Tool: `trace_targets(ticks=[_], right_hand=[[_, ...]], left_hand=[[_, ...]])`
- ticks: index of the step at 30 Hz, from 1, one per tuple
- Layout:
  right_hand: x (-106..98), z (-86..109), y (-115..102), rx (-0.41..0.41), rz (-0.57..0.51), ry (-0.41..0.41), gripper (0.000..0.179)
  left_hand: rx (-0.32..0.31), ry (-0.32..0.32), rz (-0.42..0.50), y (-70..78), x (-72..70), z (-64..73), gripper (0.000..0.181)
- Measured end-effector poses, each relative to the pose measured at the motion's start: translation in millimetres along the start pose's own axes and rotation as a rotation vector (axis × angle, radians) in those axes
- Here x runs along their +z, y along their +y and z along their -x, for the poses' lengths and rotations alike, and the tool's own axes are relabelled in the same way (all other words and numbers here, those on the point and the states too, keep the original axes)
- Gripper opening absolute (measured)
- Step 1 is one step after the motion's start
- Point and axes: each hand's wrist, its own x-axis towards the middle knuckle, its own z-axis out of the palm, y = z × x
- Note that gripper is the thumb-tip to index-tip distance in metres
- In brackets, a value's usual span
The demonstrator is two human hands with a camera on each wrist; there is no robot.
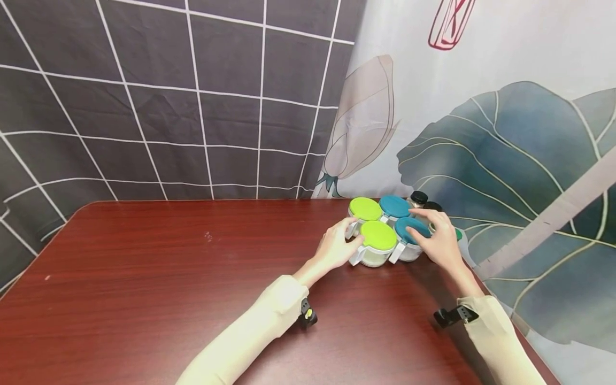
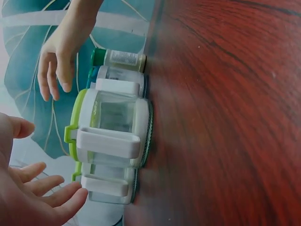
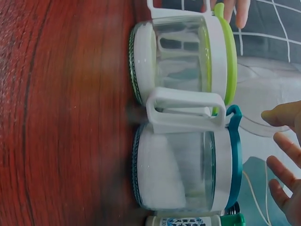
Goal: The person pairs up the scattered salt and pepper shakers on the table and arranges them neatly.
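Glass jars with white handles stand grouped at the table's right end. Two have lime-green lids, the front green-lidded jar (image 1: pixel 378 235) and the rear green-lidded jar (image 1: pixel 364 209). Beside them are the front blue-lidded jar (image 1: pixel 409 251) and the rear blue-lidded jar (image 1: pixel 395 206). White contents show inside the front blue-lidded jar (image 3: pixel 162 172) in the right wrist view. My left hand (image 1: pixel 334 245) is beside the green-lidded jars, fingers spread and nothing gripped. Over the front blue lid, my right hand (image 1: pixel 439 238) has its thumb and fingers apart, also holding nothing.
A green-capped bottle (image 2: pixel 123 58) with a label stands beside the jars, and a black-capped container (image 1: pixel 418 199) is behind them. The reddish-brown table (image 1: pixel 192 267) stretches left. A grey grid curtain (image 1: pixel 159 107) and a leaf-patterned curtain (image 1: pixel 520 144) hang close behind and to the right.
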Motion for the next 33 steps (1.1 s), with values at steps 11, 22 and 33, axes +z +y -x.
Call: trace_targets(ticks=[11, 22, 33], right_hand=[[-8, 2.7, 7, 0.057, 0.027, 0.014, 0.052], [-23, 2.5, 15, 0.134, 0.027, 0.035, 0.054], [-36, 5.8, 24, 0.203, 0.06, 0.029, 0.061]], left_hand=[[0.001, -0.001, 0.112, -3.4, 11.8, 1.2, 0.049], [-0.043, 0.018, 0.154, -2.4, 20.3, 2.5, 0.05], [-0.097, 0.045, 0.217, -7.1, 28.9, 2.8, 0.05]])
